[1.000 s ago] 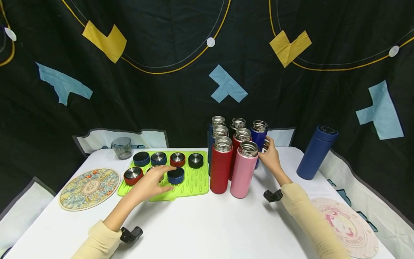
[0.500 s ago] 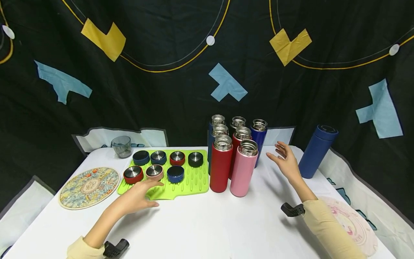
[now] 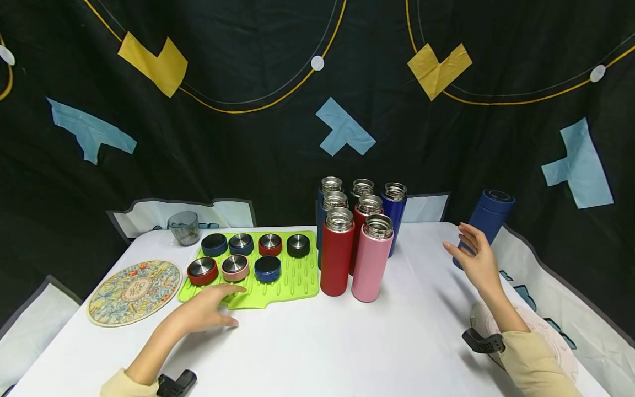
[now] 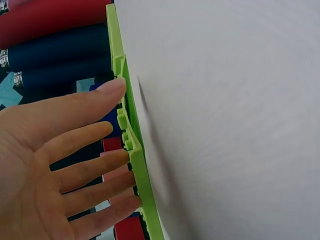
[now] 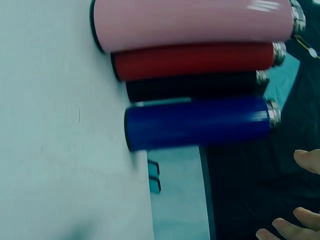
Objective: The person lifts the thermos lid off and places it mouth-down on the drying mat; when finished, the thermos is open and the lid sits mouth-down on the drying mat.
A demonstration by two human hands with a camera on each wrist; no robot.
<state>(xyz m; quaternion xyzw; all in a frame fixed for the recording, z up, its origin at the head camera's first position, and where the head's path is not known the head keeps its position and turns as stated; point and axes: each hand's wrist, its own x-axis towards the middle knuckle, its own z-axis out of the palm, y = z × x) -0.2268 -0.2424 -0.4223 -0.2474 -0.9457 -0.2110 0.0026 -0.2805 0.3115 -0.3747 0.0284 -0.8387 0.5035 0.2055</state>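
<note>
My left hand point(image 3: 200, 311) hovers at the front edge of the green drying mat point(image 3: 297, 284), fingers spread and holding nothing. On the mat sit several bottle lids, among them a pink lid point(image 3: 235, 267), a red lid point(image 3: 202, 271) and a bright blue lid point(image 3: 267, 269). My right hand point(image 3: 480, 264) is raised with nothing in it, in front of a navy bottle point(image 3: 491, 212) with its lid on, partly covering it; contact cannot be told. Lidless bottles stand grouped mid-table: a pink bottle point(image 3: 372, 264), a red bottle point(image 3: 338, 256), a bright blue bottle point(image 5: 200, 124) and several others.
A grey see-through cup point(image 3: 184, 228) stands at the back left. A round patterned mat point(image 3: 135, 293) lies on the left of the white table point(image 3: 317, 353). Under the right forearm is a round pink mat point(image 3: 550, 342). A dark curtain point(image 3: 278, 165) hangs behind.
My right hand has left the bright blue bottle and moved right, to the lidded navy bottle. The left hand has drawn back from the bright blue lid toward the mat's front edge.
</note>
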